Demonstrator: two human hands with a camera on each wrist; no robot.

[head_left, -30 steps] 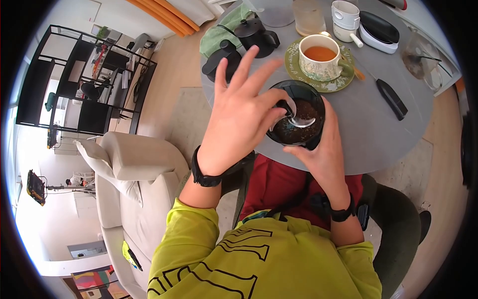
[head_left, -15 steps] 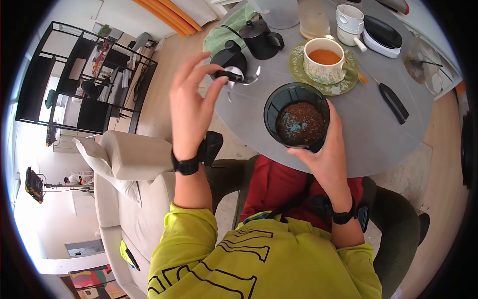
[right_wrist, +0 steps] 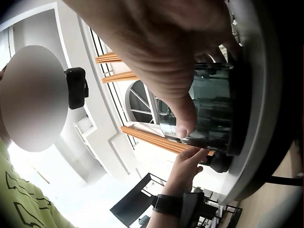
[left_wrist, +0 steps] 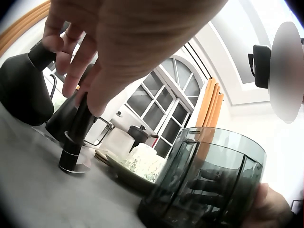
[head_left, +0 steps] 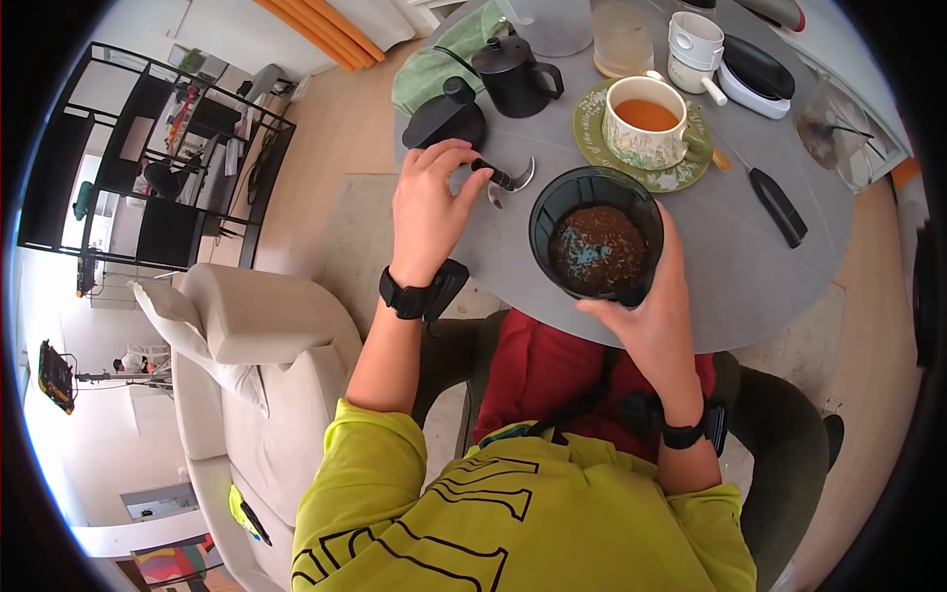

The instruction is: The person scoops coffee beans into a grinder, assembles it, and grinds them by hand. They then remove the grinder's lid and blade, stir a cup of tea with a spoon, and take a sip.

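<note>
My left hand [head_left: 434, 202] pinches a chopper blade [head_left: 508, 180] by its black hub, thumb and fingertips at the top end. Two curved metal blades stick out from the hub. In the left wrist view, the black shaft [left_wrist: 78, 137] of the blade stands close over the tabletop, slightly tilted. My right hand [head_left: 656, 331] grips a dark see-through chopper bowl [head_left: 545, 225] from its right side, thumb toward the front. Brown crumbly grounds [head_left: 617, 247] with a bluish patch fill the bottom of the bowl. In the right wrist view, the thumb presses on the bowl wall [right_wrist: 213, 104].
A cup of tea [head_left: 646, 113] stands on a green patterned saucer [head_left: 590, 138] behind the bowl. A black pot [head_left: 513, 84], a black domed piece [head_left: 444, 123] and a green cloth [head_left: 424, 74] are at the back left. A black-handled tool [head_left: 777, 205] lies right.
My left hand has lifted the blade out of the bowl, carried it left and lowered it near the tabletop. My right hand keeps holding the bowl.
</note>
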